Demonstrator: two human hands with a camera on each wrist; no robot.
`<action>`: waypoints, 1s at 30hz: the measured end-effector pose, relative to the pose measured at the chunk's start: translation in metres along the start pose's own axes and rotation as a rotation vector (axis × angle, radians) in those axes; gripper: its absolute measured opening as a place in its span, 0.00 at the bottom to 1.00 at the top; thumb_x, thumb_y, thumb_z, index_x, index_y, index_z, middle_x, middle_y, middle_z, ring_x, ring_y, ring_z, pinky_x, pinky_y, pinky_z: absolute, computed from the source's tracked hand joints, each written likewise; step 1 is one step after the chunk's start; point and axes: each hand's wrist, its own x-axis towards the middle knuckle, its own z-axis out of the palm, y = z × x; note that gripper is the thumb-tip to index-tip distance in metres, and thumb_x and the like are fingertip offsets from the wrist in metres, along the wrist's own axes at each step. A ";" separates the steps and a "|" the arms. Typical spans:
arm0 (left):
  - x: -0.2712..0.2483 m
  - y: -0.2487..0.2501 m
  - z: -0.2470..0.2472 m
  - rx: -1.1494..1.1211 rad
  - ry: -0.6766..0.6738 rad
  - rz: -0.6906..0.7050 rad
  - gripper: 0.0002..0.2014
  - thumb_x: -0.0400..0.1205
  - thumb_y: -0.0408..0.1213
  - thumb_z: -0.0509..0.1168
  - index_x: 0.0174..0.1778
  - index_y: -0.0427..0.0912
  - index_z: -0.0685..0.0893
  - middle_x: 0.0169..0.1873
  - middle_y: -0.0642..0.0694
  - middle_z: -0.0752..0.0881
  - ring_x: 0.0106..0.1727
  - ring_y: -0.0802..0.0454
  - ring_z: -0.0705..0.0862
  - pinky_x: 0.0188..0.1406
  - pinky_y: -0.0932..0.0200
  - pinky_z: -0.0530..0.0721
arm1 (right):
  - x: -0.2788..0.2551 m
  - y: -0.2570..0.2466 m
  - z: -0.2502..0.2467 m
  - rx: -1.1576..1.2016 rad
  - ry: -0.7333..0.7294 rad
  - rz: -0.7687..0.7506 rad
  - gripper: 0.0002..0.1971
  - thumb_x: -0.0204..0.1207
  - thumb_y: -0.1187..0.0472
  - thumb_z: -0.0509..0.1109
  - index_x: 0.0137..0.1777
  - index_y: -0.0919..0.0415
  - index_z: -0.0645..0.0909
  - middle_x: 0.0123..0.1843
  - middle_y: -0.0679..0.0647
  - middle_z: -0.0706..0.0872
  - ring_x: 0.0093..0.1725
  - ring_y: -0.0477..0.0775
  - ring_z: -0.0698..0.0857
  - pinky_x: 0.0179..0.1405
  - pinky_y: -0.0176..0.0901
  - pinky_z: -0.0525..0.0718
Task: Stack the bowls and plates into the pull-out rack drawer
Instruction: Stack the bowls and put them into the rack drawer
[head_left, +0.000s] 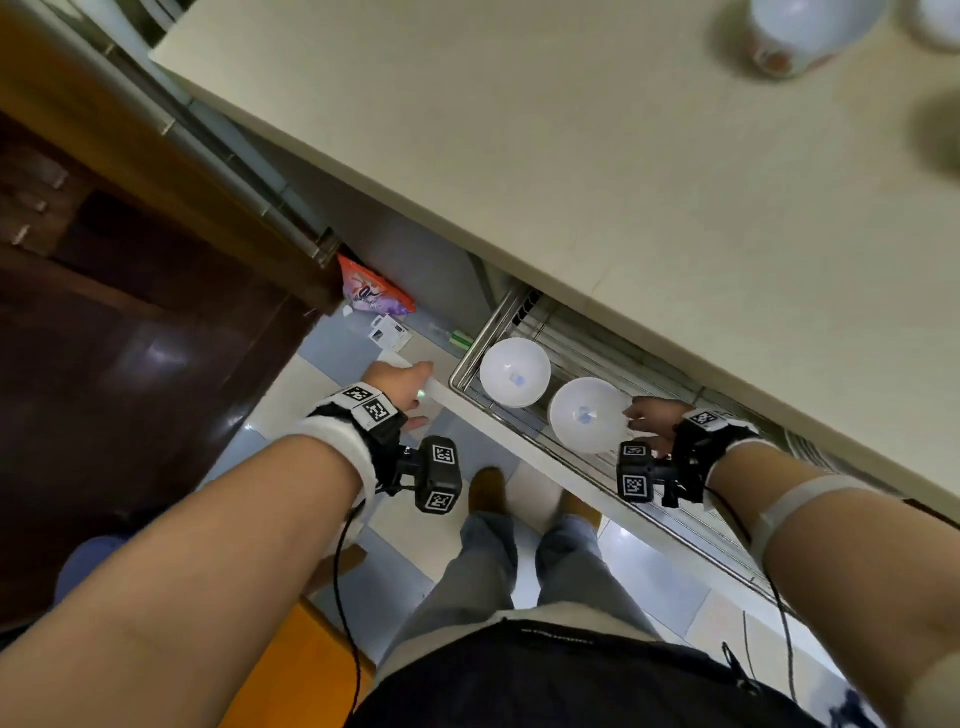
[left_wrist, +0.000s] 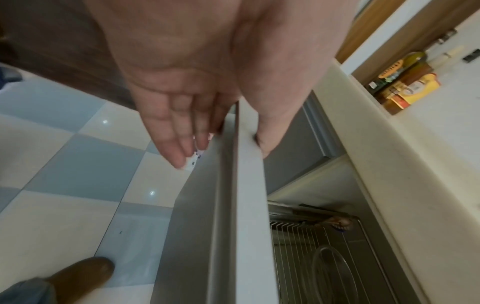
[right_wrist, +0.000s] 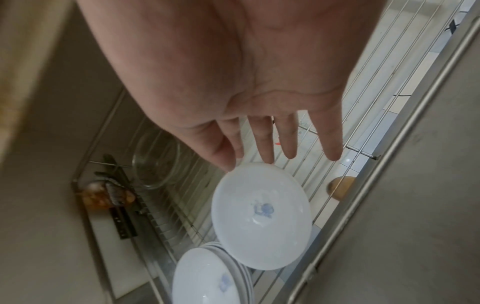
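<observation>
The pull-out wire rack drawer (head_left: 467, 358) stands open under the counter. In it a stack of white bowls (head_left: 514, 371) with a blue mark sits at the left end, and a single white bowl (head_left: 589, 415) is beside it, tilted in the right wrist view (right_wrist: 262, 216) against the stack (right_wrist: 205, 277). My right hand (head_left: 649, 426) is open, its straight fingers spread, with thumb and index tips at that bowl's rim (right_wrist: 272, 160). My left hand (head_left: 410, 387) lies over the top edge of the drawer front (left_wrist: 246, 205), fingers straight on the outer side and thumb on the inner.
A clear glass bowl (right_wrist: 155, 160) lies at the rack's back. More white bowls (head_left: 810, 31) stand on the countertop (head_left: 571, 156) at far right. Bottles and a box (left_wrist: 405, 82) stand further along it. A red bag (head_left: 374, 291) lies on the tiled floor; my feet (head_left: 488, 488) are just before the drawer.
</observation>
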 end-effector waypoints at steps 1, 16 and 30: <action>0.004 0.005 -0.003 0.122 0.044 0.006 0.26 0.78 0.47 0.74 0.65 0.34 0.78 0.65 0.33 0.84 0.62 0.36 0.85 0.58 0.40 0.90 | -0.007 0.000 -0.002 0.051 0.006 -0.011 0.06 0.83 0.63 0.66 0.50 0.61 0.84 0.64 0.62 0.81 0.42 0.54 0.82 0.34 0.43 0.81; -0.081 0.164 0.059 0.348 -0.566 0.653 0.04 0.86 0.34 0.64 0.47 0.41 0.83 0.50 0.40 0.88 0.48 0.46 0.88 0.51 0.53 0.85 | -0.200 -0.073 -0.026 0.596 0.086 -0.442 0.14 0.78 0.59 0.70 0.62 0.61 0.85 0.60 0.59 0.91 0.52 0.60 0.92 0.58 0.51 0.86; -0.107 0.287 0.201 0.108 -0.576 0.468 0.27 0.89 0.41 0.64 0.84 0.40 0.66 0.69 0.34 0.80 0.54 0.38 0.89 0.63 0.43 0.86 | -0.166 -0.109 -0.218 1.034 0.418 -0.458 0.16 0.82 0.61 0.66 0.67 0.63 0.72 0.56 0.61 0.81 0.48 0.63 0.92 0.42 0.55 0.91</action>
